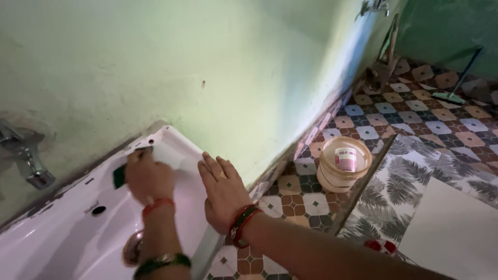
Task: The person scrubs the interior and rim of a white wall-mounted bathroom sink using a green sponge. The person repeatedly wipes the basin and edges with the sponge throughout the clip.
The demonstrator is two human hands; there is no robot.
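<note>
Left hand (149, 176): fingers curled shut around a green sponge (120, 176) at its fingertips, knuckles up, back of hand toward the camera. Outline slightly blurred. Left wrist bent a little, forearm running down toward the lower edge of view. Red bangle just behind the hand; dark green bangle and a watch farther down the forearm.

Right hand (223, 189): flat, palm down, fingers extended and held together, pointing up-left. Thumb not clearly seen. Red and dark bangles at the wrist. Right forearm extends down-right, bare. The two hands lie side by side, near, not touching.
</note>
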